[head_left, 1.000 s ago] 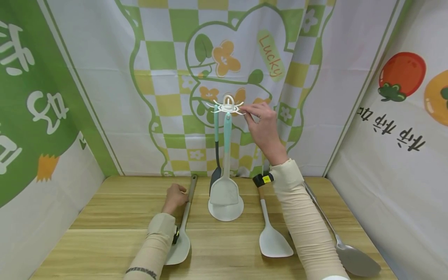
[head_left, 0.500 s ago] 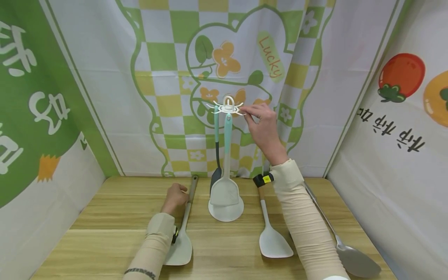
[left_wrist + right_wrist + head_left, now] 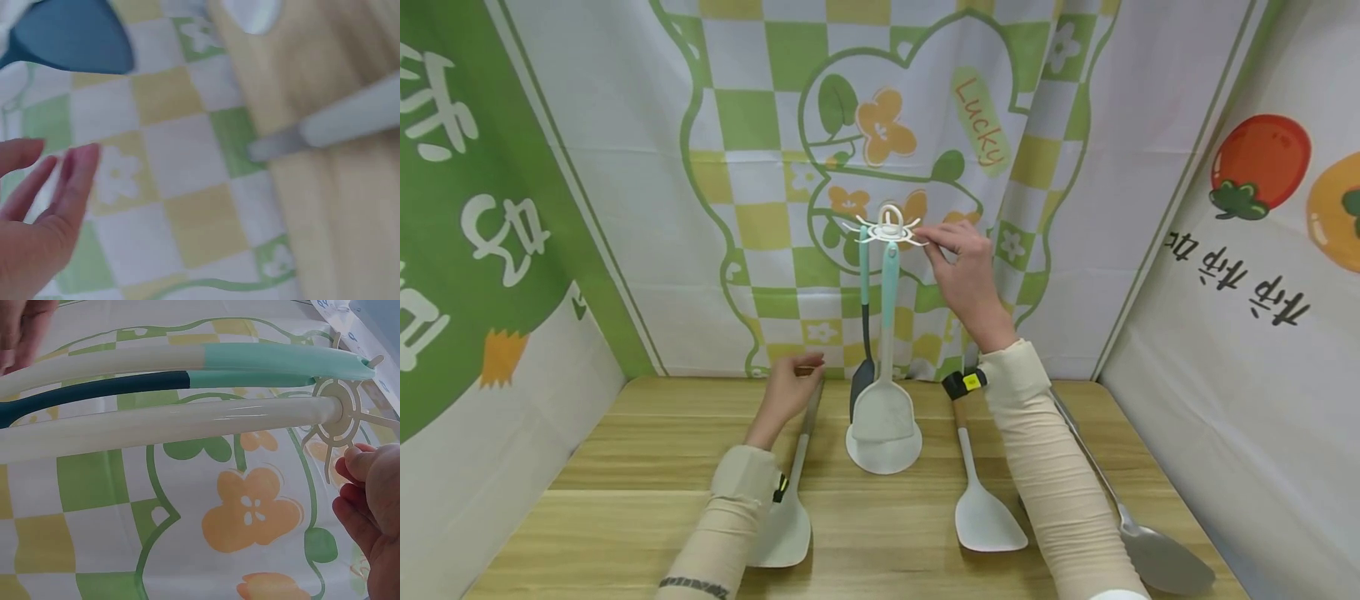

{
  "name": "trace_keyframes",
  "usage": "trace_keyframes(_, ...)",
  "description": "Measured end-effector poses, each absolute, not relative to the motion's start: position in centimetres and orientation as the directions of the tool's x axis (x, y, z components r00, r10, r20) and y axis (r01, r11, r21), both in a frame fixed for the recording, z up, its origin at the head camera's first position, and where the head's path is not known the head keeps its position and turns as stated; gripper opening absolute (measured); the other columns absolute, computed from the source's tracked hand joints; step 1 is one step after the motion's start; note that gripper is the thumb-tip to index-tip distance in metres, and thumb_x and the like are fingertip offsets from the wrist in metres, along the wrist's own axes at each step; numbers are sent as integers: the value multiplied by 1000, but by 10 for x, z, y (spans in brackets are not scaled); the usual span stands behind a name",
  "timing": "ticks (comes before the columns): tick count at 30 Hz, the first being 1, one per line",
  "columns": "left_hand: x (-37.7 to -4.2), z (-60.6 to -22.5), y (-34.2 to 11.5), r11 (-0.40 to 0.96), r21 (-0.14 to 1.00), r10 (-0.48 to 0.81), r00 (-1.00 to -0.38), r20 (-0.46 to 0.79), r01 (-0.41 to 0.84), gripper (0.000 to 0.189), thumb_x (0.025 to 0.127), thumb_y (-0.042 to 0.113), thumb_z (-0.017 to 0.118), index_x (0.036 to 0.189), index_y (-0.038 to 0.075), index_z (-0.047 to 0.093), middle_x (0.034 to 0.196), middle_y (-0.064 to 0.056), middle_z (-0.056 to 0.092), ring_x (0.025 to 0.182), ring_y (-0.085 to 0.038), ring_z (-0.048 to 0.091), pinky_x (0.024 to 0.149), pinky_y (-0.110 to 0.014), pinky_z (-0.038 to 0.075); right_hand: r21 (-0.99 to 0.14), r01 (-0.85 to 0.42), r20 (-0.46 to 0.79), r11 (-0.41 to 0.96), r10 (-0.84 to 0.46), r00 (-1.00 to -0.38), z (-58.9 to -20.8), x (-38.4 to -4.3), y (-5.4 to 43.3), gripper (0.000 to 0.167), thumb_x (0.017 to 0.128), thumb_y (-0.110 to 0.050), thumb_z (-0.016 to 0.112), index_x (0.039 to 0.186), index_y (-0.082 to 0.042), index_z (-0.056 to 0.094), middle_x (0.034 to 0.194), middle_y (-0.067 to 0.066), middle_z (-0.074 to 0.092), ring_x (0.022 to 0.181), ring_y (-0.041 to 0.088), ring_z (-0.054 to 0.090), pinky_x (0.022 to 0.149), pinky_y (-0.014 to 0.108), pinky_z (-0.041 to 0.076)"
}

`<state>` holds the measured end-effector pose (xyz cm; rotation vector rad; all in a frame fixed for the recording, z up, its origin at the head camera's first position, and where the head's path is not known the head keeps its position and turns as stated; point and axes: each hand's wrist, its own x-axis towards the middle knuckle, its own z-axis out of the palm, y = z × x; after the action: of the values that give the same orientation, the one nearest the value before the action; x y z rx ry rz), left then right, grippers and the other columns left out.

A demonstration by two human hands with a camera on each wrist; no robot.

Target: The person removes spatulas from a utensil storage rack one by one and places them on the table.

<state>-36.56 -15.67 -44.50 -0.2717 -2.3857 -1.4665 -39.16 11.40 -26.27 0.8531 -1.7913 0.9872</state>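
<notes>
A white utensil rack stands at the back middle of the table, its hooks radiating from the top ring. My right hand pinches one hook between thumb and fingertips. Two utensils with mint handles hang from the rack: a cream turner in front and a dark blue turner behind it. My left hand is raised over the handle end of a pale grey spatula lying on the table. In the left wrist view, that hand's fingers are loosely bent, apart from the spatula handle.
Right of the rack lies a white turner with a wooden grip, its top end near my right cuff. A metal turner lies along the table's right side, partly behind my right sleeve. Printed cloth hangs behind the wooden table.
My left hand has lifted off the grey spatula's handle and moved up toward the back edge; the spatula stays on the table. The hanging cream turner has swung slightly right. My right hand keeps its place.
</notes>
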Motion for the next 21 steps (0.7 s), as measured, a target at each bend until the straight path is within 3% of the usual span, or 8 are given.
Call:
trace_keyframes(7,-356,-407,-135,302,831,-30,-867,498,467,32,101,11,64,130,-3,66,127,-20,69,118,-34,65,97,-44,58,-256,-859,925,443,-146,-351,-263,-392,114,12,94,-3,71,101,1,80,100,17,77,88,33,66,78,39,51)
trace_keyframes(12,-353,-388,-122,178,811,-27,-822,570,557,37,101,9,64,136,-3,62,131,-23,66,123,-35,63,102,-46,54,-261,-858,923,442,-147,-357,-262,-392,114,12,94,-3,71,102,2,80,101,16,77,89,33,66,79,39,51)
trace_keyframes(19,-354,-369,-103,59,780,0,-781,624,623,42,102,2,59,142,-8,53,135,-28,60,126,-41,60,98,-24,54,-270,-854,920,444,-143,-365,-262,-392,115,12,94,-4,71,102,1,80,101,17,77,89,33,66,77,36,50)
trace_keyframes(21,-355,-367,-98,46,775,4,-776,631,630,43,102,2,58,144,-7,52,136,-27,60,126,-40,60,97,-23,53,-274,-854,919,442,-142,-369,-262,-391,114,12,94,-4,71,102,1,80,101,17,77,89,33,66,77,35,50)
